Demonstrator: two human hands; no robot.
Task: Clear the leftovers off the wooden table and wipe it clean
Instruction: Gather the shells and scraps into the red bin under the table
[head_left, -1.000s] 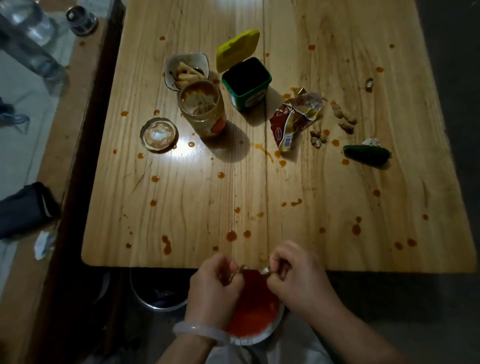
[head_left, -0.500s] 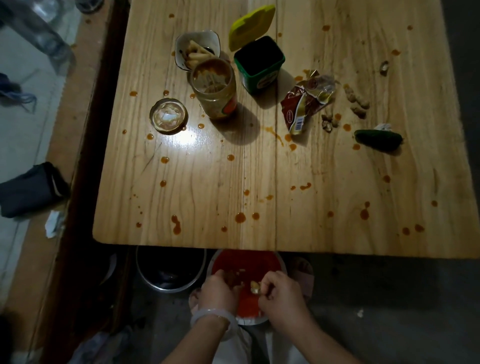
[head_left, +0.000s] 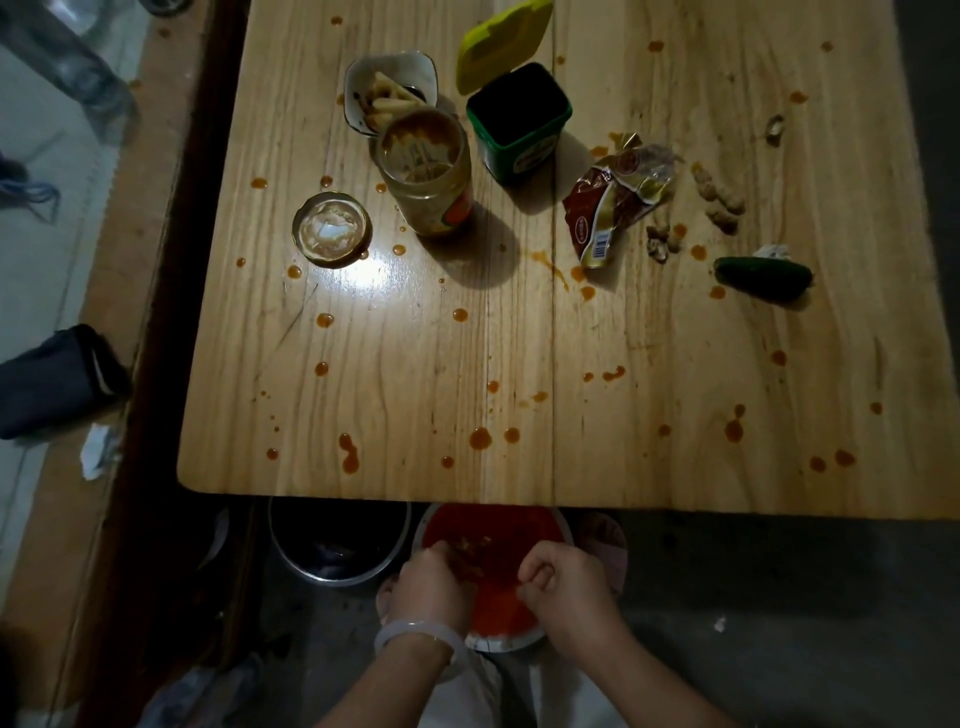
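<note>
Jar looks glass, sauce-slick, fragile: grip mid-body; fingers of left hand & right hand curled over plate, can't tell if holding scraps.

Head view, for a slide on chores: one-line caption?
Left hand and right hand over a red-sauced plate below the wooden table, where jar, green tub, wrapper and sauce drops sit.

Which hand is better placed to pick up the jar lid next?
Left, likely: the lid lies far left, nearer the left hand; the right hand would reach across.
</note>
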